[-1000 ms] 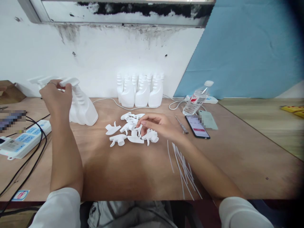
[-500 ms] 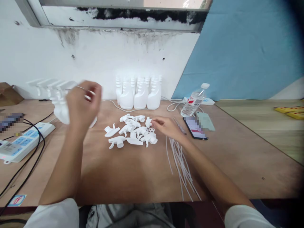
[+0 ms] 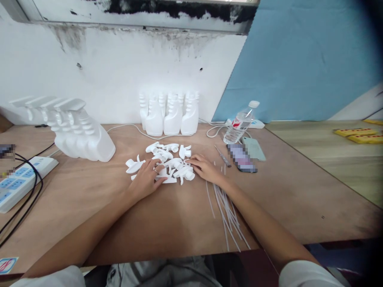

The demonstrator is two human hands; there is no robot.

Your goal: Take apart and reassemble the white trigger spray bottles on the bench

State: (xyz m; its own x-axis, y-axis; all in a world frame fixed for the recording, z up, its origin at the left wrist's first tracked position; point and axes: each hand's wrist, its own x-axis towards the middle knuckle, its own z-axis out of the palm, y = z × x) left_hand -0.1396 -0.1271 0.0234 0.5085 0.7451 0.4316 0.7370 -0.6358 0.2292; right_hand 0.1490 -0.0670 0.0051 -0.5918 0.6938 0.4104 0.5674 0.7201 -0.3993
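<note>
A loose pile of white trigger spray heads (image 3: 172, 163) lies on the table in front of me. My left hand (image 3: 145, 180) rests over the pile's left side, thumb and fingers apart, with some heads hidden under it. At the right edge of the pile is my right hand (image 3: 206, 168), fingers stretched towards the nearest heads; its fingertips touch or nearly touch them. Beneath and beside my right forearm lie several thin white tubes (image 3: 226, 211). Standing against the wall are white spray bottles (image 3: 172, 117) without heads. Further left, more bottles (image 3: 97, 139) carry fitted spray heads and lean together.
At the right are a clear water bottle (image 3: 237, 127), a phone (image 3: 241, 157), a pale green phone-like object (image 3: 255, 148) and a slim pointed tool (image 3: 223, 156). A white power strip (image 3: 28, 179) with black cables (image 3: 37, 185) lies at the left. A white cord runs along the wall.
My left hand has come down from beside the headed bottles at the left onto the pile. My right hand stays at the pile's right edge. The view has shifted slightly.
</note>
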